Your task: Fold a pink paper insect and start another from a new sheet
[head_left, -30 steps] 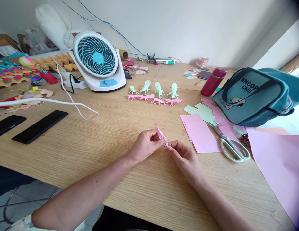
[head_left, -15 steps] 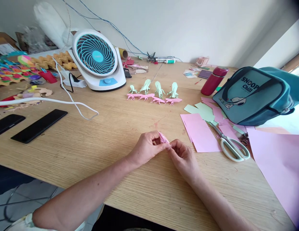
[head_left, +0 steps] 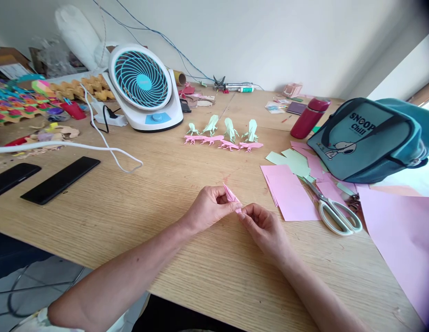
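Observation:
A small folded piece of pink paper (head_left: 231, 194), narrow and pointed, is held above the table between both hands. My left hand (head_left: 210, 208) pinches it along its side with thumb and fingers. At its lower right end my right hand (head_left: 264, 227) has thumb and forefinger closed on the tip. The fingers hide part of the folds. Beyond the hands stands a row of folded paper insects: several light green ones (head_left: 231, 129) behind several pink ones (head_left: 213, 139).
Pink paper sheets (head_left: 297, 196) and scissors (head_left: 338, 216) lie to the right, beside a teal bag (head_left: 366, 143) and a red bottle (head_left: 309, 119). A fan (head_left: 143, 83) stands at the back left. A black phone (head_left: 60, 180) and a white cable (head_left: 62, 144) lie left.
The folded pink paper has turned in my fingers and now looks narrower, its point up and left. My right hand has shifted slightly down. The camera view has moved a little.

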Available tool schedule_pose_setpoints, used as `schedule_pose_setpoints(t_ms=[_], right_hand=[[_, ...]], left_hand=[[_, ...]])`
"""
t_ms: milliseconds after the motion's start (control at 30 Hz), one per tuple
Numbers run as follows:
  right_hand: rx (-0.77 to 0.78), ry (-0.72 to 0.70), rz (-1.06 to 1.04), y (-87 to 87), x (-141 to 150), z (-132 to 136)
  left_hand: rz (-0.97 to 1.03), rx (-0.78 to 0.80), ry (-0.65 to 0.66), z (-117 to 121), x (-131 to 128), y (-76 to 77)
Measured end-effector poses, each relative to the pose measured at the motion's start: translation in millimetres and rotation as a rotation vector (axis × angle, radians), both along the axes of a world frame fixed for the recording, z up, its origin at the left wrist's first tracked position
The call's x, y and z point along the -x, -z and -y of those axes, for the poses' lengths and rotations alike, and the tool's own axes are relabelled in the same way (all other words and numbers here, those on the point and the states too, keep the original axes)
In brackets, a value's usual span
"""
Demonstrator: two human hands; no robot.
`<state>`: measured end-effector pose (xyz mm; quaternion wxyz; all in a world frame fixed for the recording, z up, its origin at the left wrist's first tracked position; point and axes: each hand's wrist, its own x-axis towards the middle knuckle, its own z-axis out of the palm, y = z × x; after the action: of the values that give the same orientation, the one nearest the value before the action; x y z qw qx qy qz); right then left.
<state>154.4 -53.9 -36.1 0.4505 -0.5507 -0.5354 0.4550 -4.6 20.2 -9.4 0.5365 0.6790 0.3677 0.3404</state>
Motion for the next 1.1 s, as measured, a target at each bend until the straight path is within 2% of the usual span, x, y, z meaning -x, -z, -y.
schedule_pose_setpoints(t_ms=[233,600,1100], right_hand=[[0.003,0.019,0.075,-1.2,1.4,0.4],[-0.102,0.015,0.202,-1.3,1.9,0.2],[-0.103,0.005,0.21,1.1,0.0,-0.3]], left_hand=[[0.025,0.063,0.021,-2.9,2.3,1.2],[0.11,0.15,0.045,-3.1,2.8,1.6],[0.073,0.122,0.045,-7.4,4.6,1.7]])
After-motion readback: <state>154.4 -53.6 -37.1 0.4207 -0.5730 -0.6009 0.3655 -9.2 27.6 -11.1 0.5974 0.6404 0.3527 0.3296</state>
